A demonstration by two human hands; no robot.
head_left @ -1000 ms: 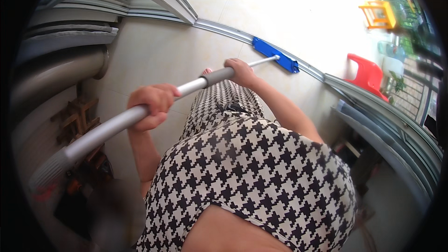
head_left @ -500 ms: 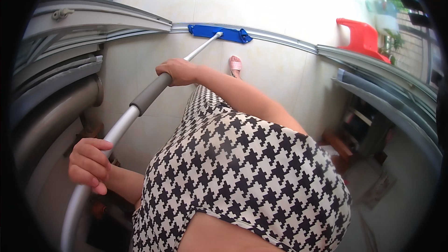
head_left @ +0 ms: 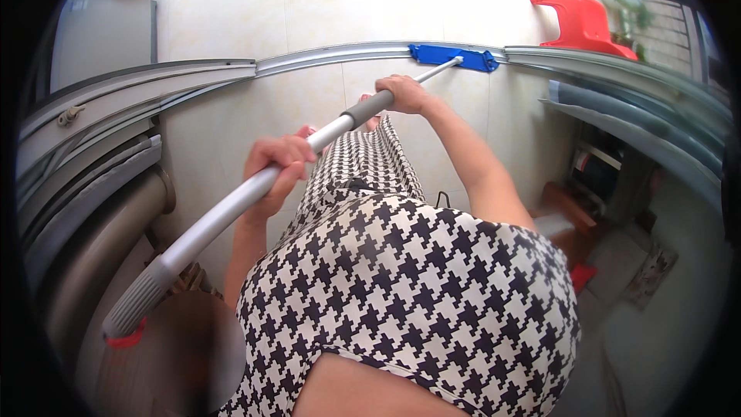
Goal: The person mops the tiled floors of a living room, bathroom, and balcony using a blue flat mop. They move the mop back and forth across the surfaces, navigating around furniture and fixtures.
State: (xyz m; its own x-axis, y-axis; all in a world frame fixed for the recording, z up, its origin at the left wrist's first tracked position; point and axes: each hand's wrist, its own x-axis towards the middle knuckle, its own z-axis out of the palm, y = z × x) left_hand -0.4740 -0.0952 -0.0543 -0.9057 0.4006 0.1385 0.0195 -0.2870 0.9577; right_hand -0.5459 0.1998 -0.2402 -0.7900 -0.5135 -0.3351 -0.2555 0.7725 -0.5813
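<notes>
A flat mop (head_left: 235, 205) with a silver pole slants from the lower left to the far right across my body. My left hand (head_left: 276, 170) is wrapped round the bare silver part of the pole. Further along, my right hand (head_left: 405, 96) grips it at the upper end of the grey sleeve (head_left: 367, 110). The blue mop head (head_left: 444, 55) lies on the pale tiled floor, against the metal sliding-door track, near the track's right part. At the near end the pole has a ribbed grey grip with a red rim.
The door track (head_left: 332, 58) crosses the floor, with door frames at left (head_left: 154, 85) and right (head_left: 602, 66). A red plastic stool (head_left: 583, 23) stands beyond the track. A brown cylinder (head_left: 108, 220) lies at left. Wooden furniture (head_left: 567, 205) stands at right. My foot is partly hidden behind the pole.
The mop head has slid right along the track. Both hands have moved right and away from me with the pole, bringing its ribbed end into view. My view has shifted somewhat.
</notes>
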